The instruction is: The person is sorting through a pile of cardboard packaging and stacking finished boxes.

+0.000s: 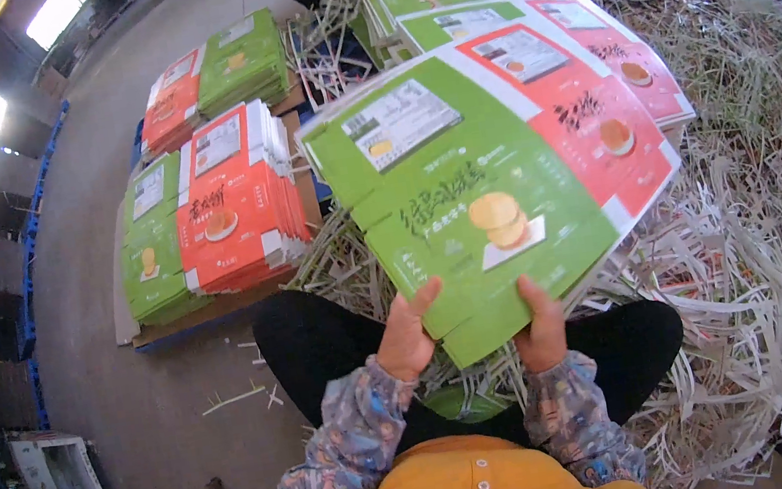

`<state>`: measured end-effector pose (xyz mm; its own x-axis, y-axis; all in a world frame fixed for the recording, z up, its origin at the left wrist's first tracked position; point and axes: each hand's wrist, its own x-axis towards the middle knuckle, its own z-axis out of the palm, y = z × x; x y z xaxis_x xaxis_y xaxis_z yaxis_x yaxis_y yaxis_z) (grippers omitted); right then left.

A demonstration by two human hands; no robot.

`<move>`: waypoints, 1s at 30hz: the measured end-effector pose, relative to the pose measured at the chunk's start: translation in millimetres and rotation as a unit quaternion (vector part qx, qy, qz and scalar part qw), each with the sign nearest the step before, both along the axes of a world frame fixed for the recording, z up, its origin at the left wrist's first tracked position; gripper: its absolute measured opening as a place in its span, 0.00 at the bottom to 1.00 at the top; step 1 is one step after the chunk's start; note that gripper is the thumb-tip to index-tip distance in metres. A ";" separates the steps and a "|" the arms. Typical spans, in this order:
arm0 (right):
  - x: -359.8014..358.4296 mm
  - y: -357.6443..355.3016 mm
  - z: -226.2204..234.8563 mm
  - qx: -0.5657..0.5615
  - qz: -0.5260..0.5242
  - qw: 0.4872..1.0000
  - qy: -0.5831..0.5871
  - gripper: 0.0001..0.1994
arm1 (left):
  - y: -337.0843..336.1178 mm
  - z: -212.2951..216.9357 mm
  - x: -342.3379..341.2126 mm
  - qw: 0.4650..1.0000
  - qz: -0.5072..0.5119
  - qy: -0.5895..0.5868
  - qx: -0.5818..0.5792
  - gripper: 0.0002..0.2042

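The person's left hand (405, 338) and right hand (541, 325) are grasping a printed card sheet (503, 182) by its near end, thumbs pressing on top, the other fingers mostly hiding beneath. The sheet is showing green at the left and orange-red at the far right, with white borders, a pale label panel and a picture of round yellow cakes; slits are notching its left edge. It is reaching forward and rightward from the fingers, above the legs (317, 342), its far side covering part of a pile of similar sheets (428, 33). Shredded paper (747, 191) is heaping up at the right. Leftward, green-and-red stacks (230, 213) are sitting low above the grey floor (166, 430).
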<state>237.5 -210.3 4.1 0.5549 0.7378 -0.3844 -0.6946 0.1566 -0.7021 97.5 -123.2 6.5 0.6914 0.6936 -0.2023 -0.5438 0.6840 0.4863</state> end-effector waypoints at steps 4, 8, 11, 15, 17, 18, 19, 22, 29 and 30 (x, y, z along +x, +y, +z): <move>18.5 -15.6 -10.2 -0.057 0.279 0.958 0.041 0.11 | 12.1 -31.8 -5.2 0.988 0.069 0.135 0.012 0.18; 64.9 -39.2 -25.9 -0.167 0.006 0.957 -0.239 0.13 | 28.3 -26.3 -16.2 0.983 0.071 0.170 0.019 0.17; 121.3 -23.1 -44.7 -0.193 -0.273 0.890 -0.309 0.16 | 36.6 -15.8 -16.8 0.985 0.061 0.160 0.017 0.18; 158.8 7.2 -39.6 0.014 -0.165 0.984 -0.067 0.15 | 42.9 -24.0 -26.0 0.985 0.068 0.153 0.039 0.19; 169.6 20.0 -48.4 0.155 -0.116 0.980 0.048 0.16 | 46.1 -26.6 -30.2 0.992 0.058 0.112 0.012 0.19; 177.9 20.1 -63.6 0.151 -0.121 0.980 0.050 0.16 | 50.7 -33.8 -28.2 0.992 0.054 0.116 0.008 0.19; 185.2 18.1 -79.4 0.109 -0.101 0.987 -0.066 0.16 | 55.6 -41.7 -26.1 0.993 0.035 0.101 -0.057 0.19; 186.2 20.9 -79.6 0.079 -0.091 0.988 -0.100 0.15 | 55.8 -44.2 -27.9 0.987 0.008 0.115 -0.116 0.20; 173.6 23.7 -25.6 0.009 -0.163 0.955 -0.246 0.12 | 59.3 1.4 -26.6 0.941 0.074 0.308 0.122 0.16; 171.7 25.8 -23.0 0.013 -0.179 0.939 -0.293 0.11 | 61.9 7.2 -26.9 0.922 0.081 0.351 0.143 0.15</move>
